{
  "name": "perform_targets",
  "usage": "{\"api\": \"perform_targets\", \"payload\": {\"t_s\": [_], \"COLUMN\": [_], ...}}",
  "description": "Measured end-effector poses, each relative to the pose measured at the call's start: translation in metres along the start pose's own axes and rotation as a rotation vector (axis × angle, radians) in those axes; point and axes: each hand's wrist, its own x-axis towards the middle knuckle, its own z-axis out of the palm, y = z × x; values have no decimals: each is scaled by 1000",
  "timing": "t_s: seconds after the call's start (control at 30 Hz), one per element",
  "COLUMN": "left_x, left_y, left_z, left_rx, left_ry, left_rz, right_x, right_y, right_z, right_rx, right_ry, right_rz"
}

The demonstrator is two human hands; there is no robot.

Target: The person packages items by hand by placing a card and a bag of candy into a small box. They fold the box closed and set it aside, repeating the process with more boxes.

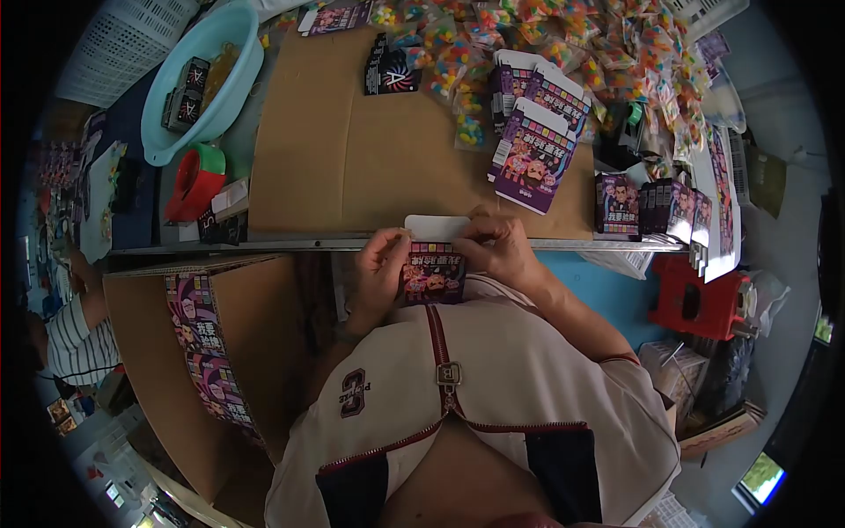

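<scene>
A small purple printed box (435,275) with its white top flap raised is held upright at the table's front edge, close to my body. My left hand (384,268) pinches its left side near the top. On the opposite side, my right hand (503,253) has its fingers closed on the upper right corner by the flap. What is inside the box cannot be seen. Flattened purple boxes (534,157) lie on the cardboard sheet (352,150) beyond my right hand. Black packets (390,72) rest farther back on the sheet.
Many clear bags of colourful candy (563,35) cover the back right. A blue basin (204,79) and a red tape dispenser (194,183) are at left. Finished-looking boxes (618,204) stand at right. A large carton (198,352) sits below left; a person in a striped sleeve (81,339) is beyond.
</scene>
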Motion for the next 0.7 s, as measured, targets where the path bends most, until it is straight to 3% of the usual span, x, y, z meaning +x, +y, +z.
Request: {"api": "perform_targets", "payload": {"t_s": [0.07,0.1,0.17,0.23,0.3,0.37,0.4,0.47,0.53,0.63,0.7], "left_x": [-2,-3,-8,-13,-13,-11,-8,-4,-3,-3,-4], "left_y": [-11,-12,-11,-1,13,-2,-4,-6,-3,10,15], "left_z": [-3,-3,-1,7,16,-3,-10,-20,-21,-14,-5], "left_rx": [3,7,114,223,140,239,337,242,147,307,217], "left_ry": [8,10,54,101,214,120,19,-66,-149,-131,-95], "left_rz": [-1,0,58,110,27,63,102,184,241,65,-2], "right_x": [-5,-5,-4,-2,0,1,2,0,0,1,7], "right_y": [5,1,-9,15,22,8,3,-4,1,-8,-10], "right_z": [3,7,15,16,14,8,6,3,3,6,5], "right_rx": [100,99,165,88,14,-144,-145,-180,-161,-80,0], "right_ry": [-87,-88,113,66,13,-122,-127,-196,-212,-229,-231], "right_rz": [226,226,166,162,155,-135,-132,-245,-198,-3,127]}}
